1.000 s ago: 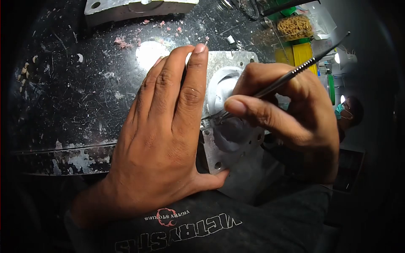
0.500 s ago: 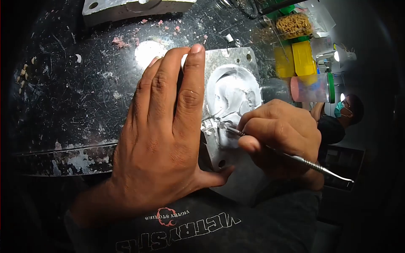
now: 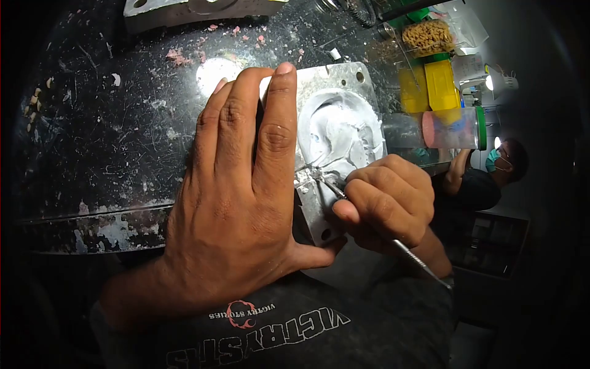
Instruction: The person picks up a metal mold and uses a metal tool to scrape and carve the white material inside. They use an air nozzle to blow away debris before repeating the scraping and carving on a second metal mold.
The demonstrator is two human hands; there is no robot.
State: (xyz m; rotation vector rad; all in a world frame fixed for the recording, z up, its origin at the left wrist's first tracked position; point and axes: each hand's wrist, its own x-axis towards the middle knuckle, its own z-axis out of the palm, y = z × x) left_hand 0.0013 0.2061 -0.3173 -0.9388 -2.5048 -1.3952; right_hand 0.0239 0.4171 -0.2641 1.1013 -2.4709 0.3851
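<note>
A grey metal mould half (image 3: 318, 216) lies tilted at the table's front edge, its curved cavity filled with white, shiny material. My left hand (image 3: 236, 178) presses along its left side, fingers pointing away from me and thumb by its near end. The hand hides that side of the mould. My right hand (image 3: 390, 200) pinches a thin metal hand tool (image 3: 413, 254). The tool's tip touches whitish crumbs (image 3: 307, 178) at the left edge of the cavity, close to my left index finger.
Another metal block (image 3: 203, 13) sits at the back of the scratched black table (image 3: 92, 166). Pink crumbs (image 3: 178, 56) and tooth-like pieces (image 3: 34, 111) are scattered about. Yellow containers (image 3: 441, 86) and a green-lidded jar (image 3: 452, 129) stand at right. Beyond is a masked person (image 3: 482, 184).
My right hand has moved left with the tool, which now slopes more steeply. Its tip is further left among the crumbs. The mould has turned slightly; my left hand has barely moved.
</note>
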